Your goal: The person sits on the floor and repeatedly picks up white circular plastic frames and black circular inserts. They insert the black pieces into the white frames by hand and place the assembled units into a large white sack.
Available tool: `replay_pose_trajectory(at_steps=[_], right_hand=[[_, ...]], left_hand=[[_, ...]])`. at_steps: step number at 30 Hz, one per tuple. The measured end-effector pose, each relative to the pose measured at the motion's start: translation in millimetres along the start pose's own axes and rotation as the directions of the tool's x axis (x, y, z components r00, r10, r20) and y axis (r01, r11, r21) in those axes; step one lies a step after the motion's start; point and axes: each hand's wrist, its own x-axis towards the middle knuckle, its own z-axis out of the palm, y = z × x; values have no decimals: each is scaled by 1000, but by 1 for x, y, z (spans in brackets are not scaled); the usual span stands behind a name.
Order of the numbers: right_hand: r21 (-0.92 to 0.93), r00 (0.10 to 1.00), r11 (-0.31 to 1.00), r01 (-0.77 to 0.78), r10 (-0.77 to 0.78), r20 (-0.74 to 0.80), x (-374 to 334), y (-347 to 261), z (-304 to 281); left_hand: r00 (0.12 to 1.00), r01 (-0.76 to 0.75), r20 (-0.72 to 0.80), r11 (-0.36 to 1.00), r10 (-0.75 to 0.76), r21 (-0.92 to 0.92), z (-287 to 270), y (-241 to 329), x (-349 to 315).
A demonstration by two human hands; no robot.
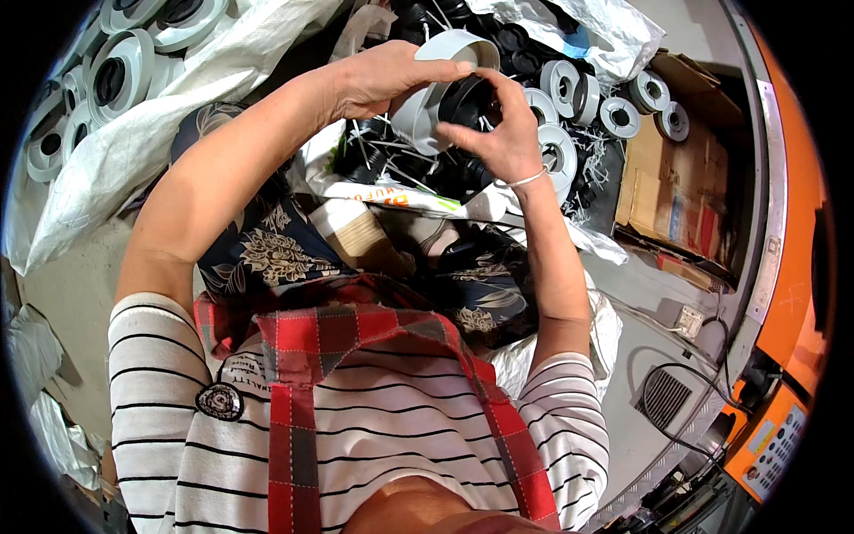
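Note:
My left hand [384,78] is closed on the rim of a wide light-grey plastic ring [416,123], held up in front of me with its open side tilted. My right hand [509,133] grips a black round plastic part [463,100] at the ring's right side, thumb below and fingers above. The black part overlaps the grey ring; whether it sits inside cannot be made out. Beneath both hands lies a heap of black plastic parts [366,158] with thin white sticks among them. Beside my right hand are several grey flanged rings [559,87].
On the left, a white woven sack [133,147] holds grey rings with black centres [111,80]. To the right stand an open cardboard box [672,191] and an orange machine [792,160]. A socket [689,321] and black cable [703,378] lie at lower right.

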Motion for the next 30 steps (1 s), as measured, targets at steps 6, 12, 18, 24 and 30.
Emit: replay_pose_trajectory(at_steps=[6,12,18,24,30], right_hand=[[447,731,597,-666,401,552,-2,8,0],[664,650,75,-744,312,693,10,32,-2],[-388,770,666,-637,571,-284,-18,157,-33],[-594,651,447,-668,738,-177,-64,225,-18],[-450,777,638,-625,560,-287,10,137,-22]], left_hand=[[952,-229,-182,966,248,117,7,4,2],[927,-212,-124,768,353,604,9,11,-4],[104,-304,-358,373,928,877,-32,91,-21],[298,-415,-290,397,910,819,-16,57,-8],[825,-150,-299,697,479,701,-16,37,-1]])
